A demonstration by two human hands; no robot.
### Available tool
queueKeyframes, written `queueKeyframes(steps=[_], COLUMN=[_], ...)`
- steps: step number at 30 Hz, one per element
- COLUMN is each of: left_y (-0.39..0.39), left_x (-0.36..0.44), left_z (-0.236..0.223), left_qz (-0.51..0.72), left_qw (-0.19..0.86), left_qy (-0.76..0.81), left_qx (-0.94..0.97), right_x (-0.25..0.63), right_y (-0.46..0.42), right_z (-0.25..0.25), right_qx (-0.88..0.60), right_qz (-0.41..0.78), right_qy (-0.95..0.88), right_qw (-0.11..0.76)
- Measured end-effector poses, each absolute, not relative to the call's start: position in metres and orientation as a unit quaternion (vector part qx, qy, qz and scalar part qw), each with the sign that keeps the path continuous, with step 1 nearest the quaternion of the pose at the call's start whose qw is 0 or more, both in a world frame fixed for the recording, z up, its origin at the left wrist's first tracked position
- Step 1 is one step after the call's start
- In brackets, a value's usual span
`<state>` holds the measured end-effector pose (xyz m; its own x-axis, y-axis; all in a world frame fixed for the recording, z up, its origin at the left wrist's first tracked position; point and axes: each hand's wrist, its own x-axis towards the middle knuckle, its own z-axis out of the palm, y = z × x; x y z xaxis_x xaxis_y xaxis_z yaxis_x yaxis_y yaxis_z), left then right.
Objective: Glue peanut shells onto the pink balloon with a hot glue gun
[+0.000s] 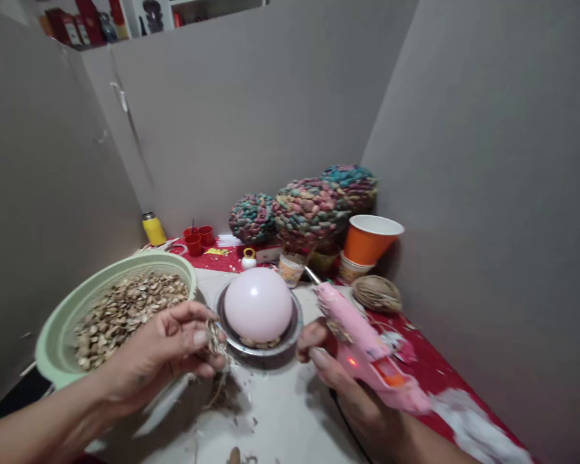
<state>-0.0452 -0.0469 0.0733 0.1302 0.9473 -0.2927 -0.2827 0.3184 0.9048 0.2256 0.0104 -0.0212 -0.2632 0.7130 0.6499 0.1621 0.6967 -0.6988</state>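
Between the thumb and fingers of my left hand (174, 348) is a small tangle of twine (215, 338). My right hand (352, 380) grips a pink hot glue gun (355, 322), its metal nozzle pointing up and to the left and a small red light glowing on its side. Between the two hands a pale pink balloon (258, 303) rests in a round metal bowl (297, 325). Some brown shell-like pieces (261, 343) show around the balloon's base. Neither hand touches the balloon.
On the left stands a green basin (46, 341) full of brown shells (135, 309). Colourful shell-covered balls (309, 206), an orange paper cup (372, 241) and a coil of cord (377, 294) are at the back right. Small red cups (193, 243) and a yellow bottle (153, 230) stand farther left.
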Motion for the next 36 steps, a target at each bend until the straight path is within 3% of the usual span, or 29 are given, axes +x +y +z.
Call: queueKeyframes(steps=[6, 30, 36], left_y=[-0.05, -0.03, -0.035], left_x=[0.013, 0.029, 0.025], left_z=[0.042, 0.016, 0.02], left_qz=[0.468, 0.525, 0.567], left_qw=[0.691, 0.562, 0.475], left_qy=[0.434, 0.471, 0.474], left_qx=[0.339, 0.432, 0.477], right_x=[0.211, 0.2, 0.202], right_y=[-0.006, 0.006, -0.004], right_z=[0.003, -0.009, 0.001], right_qx=[-0.216, -0.223, -0.252], right_qz=[0.354, 0.199, 0.277], right_qy=[-0.739, -0.788, -0.758], right_qw=[0.531, 0.538, 0.534])
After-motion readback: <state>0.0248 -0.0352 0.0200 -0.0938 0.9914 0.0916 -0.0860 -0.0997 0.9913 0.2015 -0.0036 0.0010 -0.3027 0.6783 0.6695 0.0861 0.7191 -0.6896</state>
